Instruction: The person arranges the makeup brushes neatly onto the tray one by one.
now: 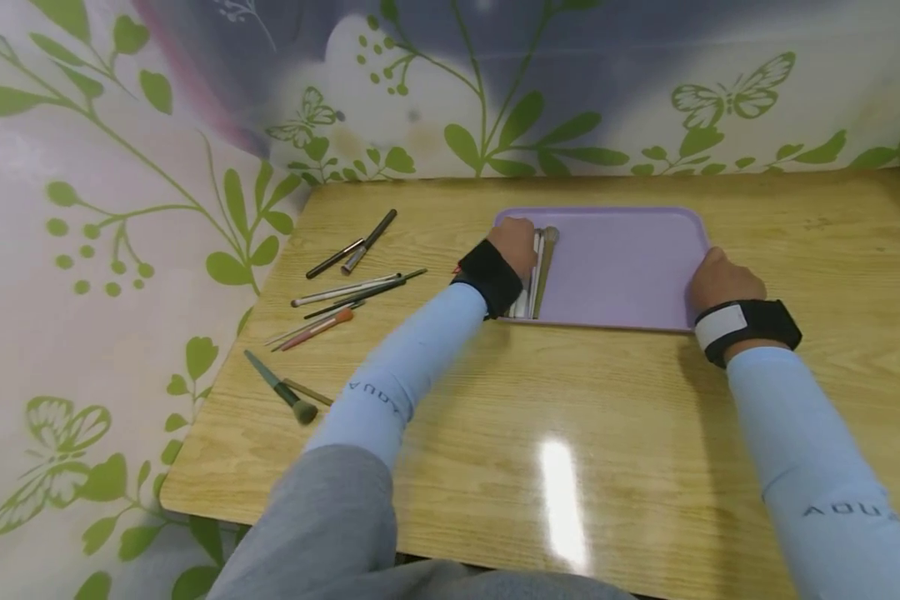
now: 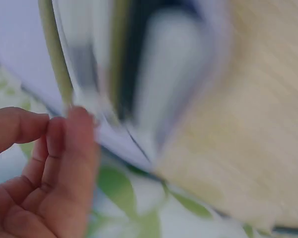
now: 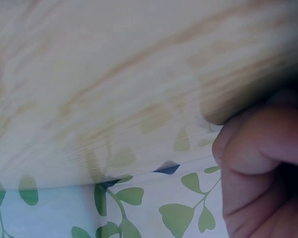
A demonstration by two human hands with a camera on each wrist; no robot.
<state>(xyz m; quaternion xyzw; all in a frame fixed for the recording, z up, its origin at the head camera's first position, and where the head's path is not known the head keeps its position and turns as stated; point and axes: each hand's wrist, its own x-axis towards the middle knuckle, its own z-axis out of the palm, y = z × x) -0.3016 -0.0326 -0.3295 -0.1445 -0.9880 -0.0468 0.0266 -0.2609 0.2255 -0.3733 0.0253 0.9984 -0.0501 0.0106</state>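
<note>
A lilac tray lies on the table with several makeup brushes side by side along its left end. Over those brushes is my left hand. In the left wrist view its fairly straight index finger touches the end of a brush, and I see nothing pinched by the thumb. The brushes are blurred there and partly hidden by the hand in the head view. My right hand grips the tray's right edge with curled fingers; the right wrist view hides the tray itself.
Loose makeup brushes lie at the table's left: two dark-handled ones at the back, several thin ones, a pink brush, and a green brush near the left edge. A patterned wall covering borders the wooden table.
</note>
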